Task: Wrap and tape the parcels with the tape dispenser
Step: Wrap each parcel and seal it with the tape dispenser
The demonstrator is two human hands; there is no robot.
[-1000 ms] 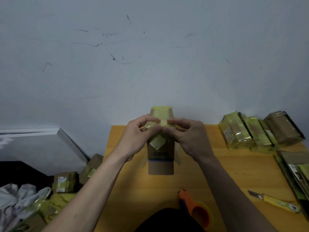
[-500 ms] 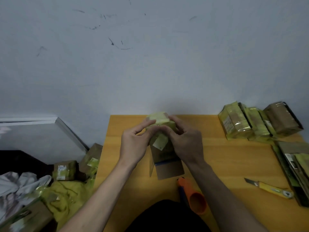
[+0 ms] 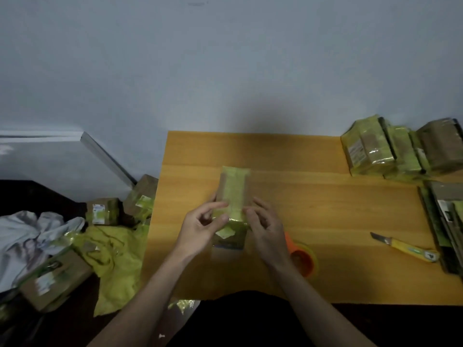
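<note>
Cardboard parcel lies between both hands, left hand and right hand pinching its near end.

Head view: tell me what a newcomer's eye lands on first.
First come the two hands, left hand and right hand, gripping a brown parcel banded in yellow-green tape at the middle of the orange table. Next is the orange tape dispenser just right of the right wrist. Then a row of wrapped parcels at the table's far right corner, and a yellow knife below them.
</note>
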